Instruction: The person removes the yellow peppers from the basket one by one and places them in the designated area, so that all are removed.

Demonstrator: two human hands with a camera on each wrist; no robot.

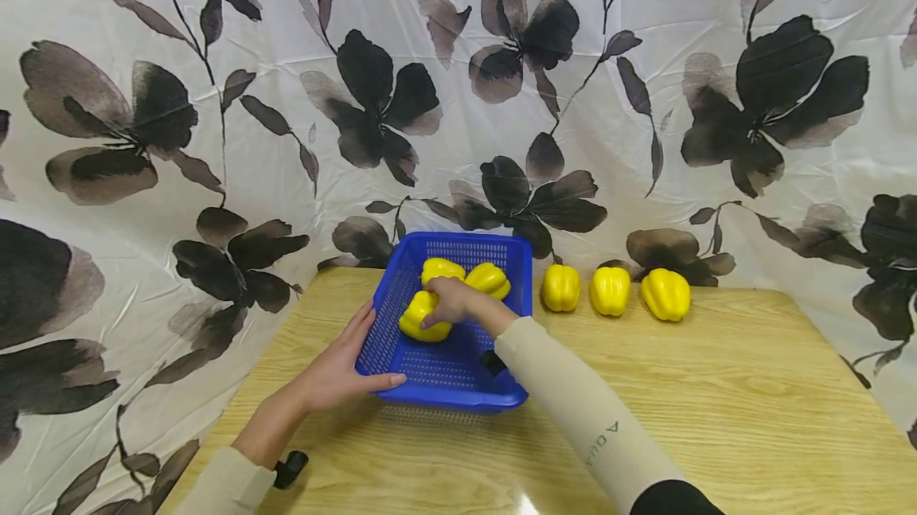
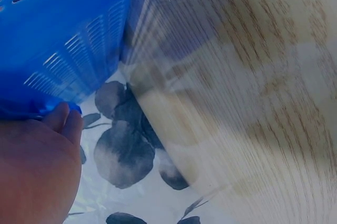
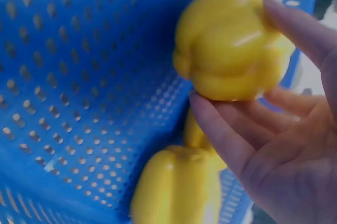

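The right hand [image 1: 453, 302] is partly closed — thumb and fingers grip a yellow pepper [image 1: 412, 324] inside the blue basket [image 1: 458, 400] at the centre of the frame. The left hand [image 1: 335, 368], left of centre, spreads wide; its thumb touches the near rim, its fingers the left side. Two further peppers [image 1: 490, 280] lie just above the gripped one; three loose peppers [image 1: 610, 292] stand right of centre.
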